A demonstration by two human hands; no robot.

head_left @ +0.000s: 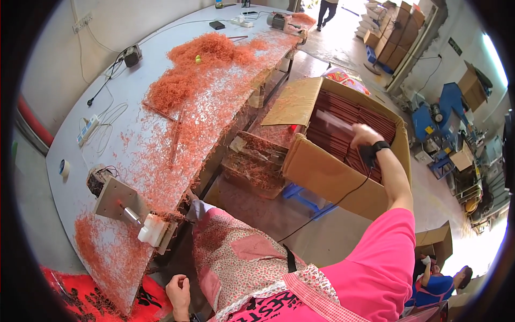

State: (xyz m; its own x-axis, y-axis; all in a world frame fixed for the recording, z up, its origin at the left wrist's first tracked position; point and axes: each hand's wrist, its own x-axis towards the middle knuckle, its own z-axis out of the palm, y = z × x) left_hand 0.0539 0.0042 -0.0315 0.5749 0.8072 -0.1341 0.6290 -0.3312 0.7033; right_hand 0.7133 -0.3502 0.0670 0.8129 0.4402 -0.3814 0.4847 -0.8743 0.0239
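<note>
My right hand (366, 136) reaches over an open cardboard box (327, 166) filled with long, dark red-brown strips (348, 115) in tight rows. A pale, flat strip (333, 122), smeared by motion, extends leftward from its closed fingers. My left hand (178, 291) hangs low by my apron, its fingers curled in and nothing visible in them. Nearest to it on the table's edge is a motor-driven fixture (122, 199) with a metal shaft and a white block (153, 229). Red-orange shavings cling around that block.
A long pale table (70, 139) carries a heap of shavings (206, 51), loose strips (176, 140), a power strip (88, 129) and another motor (276, 21). A blue stool (300, 199) stands under the box. Another person (441, 287) is at lower right; someone walks (326, 12) at the far doorway.
</note>
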